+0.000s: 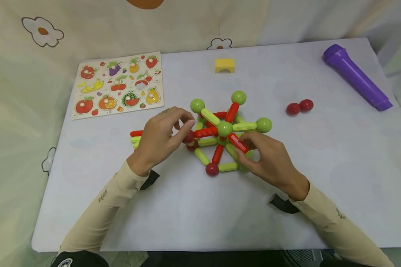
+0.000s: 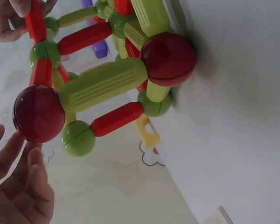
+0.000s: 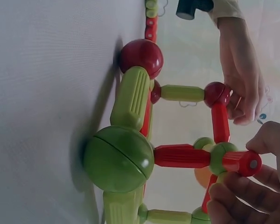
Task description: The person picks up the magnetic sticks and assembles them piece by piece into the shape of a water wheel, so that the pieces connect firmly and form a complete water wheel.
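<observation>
A structure of magnetic rods and balls stands mid-table, with a green hub ball [image 1: 225,128] on its upper level and rods spreading from it. My right hand [image 1: 270,159] pinches a red magnetic rod [image 1: 238,143] between thumb and fingers. One end of this rod meets the hub; its other end [image 3: 253,164] is bare in the right wrist view. On the structure's left side, my left hand [image 1: 163,135] has its fingertips at a dark red ball [image 2: 39,113], loosely bent and not closed round it. Another dark red ball [image 1: 212,169] sits low at the front.
Spare rods [image 1: 136,139] lie partly hidden behind the left hand. A fruit puzzle board [image 1: 120,108] is at the back left, a yellow arched block [image 1: 225,65] at the back. Two red balls [image 1: 299,106] and a purple flashlight [image 1: 357,76] lie to the right.
</observation>
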The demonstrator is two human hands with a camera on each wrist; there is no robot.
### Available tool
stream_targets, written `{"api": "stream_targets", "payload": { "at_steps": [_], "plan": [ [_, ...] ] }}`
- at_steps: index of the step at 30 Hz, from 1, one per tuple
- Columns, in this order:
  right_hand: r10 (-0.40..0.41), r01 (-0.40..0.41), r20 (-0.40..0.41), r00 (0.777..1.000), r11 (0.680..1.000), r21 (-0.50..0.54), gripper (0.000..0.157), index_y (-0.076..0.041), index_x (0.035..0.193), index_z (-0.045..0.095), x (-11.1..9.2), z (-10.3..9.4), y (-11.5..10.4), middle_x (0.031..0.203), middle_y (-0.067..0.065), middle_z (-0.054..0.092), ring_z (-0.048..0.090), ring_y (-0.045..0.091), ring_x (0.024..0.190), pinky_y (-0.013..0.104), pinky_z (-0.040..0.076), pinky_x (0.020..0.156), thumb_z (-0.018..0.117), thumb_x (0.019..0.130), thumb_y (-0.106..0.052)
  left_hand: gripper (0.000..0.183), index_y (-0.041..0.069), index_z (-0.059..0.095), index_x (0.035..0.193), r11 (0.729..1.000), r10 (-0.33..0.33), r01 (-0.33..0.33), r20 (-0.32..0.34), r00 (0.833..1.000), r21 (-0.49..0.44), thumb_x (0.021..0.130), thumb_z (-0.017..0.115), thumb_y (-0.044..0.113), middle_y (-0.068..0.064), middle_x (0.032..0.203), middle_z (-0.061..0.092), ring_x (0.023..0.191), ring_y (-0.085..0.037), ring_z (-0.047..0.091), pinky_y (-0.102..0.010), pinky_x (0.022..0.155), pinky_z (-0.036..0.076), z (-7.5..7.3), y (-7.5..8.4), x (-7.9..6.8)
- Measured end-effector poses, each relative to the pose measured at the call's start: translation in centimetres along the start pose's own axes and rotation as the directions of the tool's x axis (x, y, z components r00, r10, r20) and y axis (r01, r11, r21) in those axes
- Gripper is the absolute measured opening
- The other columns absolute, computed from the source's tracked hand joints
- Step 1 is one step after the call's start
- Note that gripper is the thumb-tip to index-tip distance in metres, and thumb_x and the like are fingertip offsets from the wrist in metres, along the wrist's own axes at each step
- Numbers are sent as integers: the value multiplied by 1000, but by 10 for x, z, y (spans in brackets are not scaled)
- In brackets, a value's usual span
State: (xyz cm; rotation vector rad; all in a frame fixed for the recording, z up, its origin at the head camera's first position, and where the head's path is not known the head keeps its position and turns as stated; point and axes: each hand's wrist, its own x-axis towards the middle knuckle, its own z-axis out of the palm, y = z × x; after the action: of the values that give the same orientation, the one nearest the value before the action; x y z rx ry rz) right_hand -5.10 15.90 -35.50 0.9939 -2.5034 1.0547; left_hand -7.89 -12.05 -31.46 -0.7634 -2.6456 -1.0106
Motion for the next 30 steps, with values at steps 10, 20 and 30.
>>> {"api": "stream_targets", "payload": {
  "at_steps": [10,20,30],
  "plan": [
    [16,-15,-49,999,1000,21,13,-5,90,61,-15,-9,15,76,-3,63,60,8,67,22,51,64,68,80,-8,24,9,63,112,942,-238,179,188,953,283,97,56,26,-7,104,65,94,-24,61,-39,75,51,-34,-35,1],
    [60,-52,-125,990,997,65,8,-5,74,63,-23,-33,49,65,-4,57,47,-3,65,14,39,61,64,81,-2,41,-2,58,107,734,-622,333,390,679,592,91,62,36,-18,90,55,69,-30,53,-40,59,46,-44,-89,-23],
    [58,-44,-209,976,996,71,12,0,74,65,-16,-45,53,64,3,59,48,-5,66,10,38,63,63,84,-6,26,6,58,108,899,-421,346,309,853,268,94,59,29,-7,97,58,85,-23,56,-39,74,49,-41,-78,-16]
  ]
}}
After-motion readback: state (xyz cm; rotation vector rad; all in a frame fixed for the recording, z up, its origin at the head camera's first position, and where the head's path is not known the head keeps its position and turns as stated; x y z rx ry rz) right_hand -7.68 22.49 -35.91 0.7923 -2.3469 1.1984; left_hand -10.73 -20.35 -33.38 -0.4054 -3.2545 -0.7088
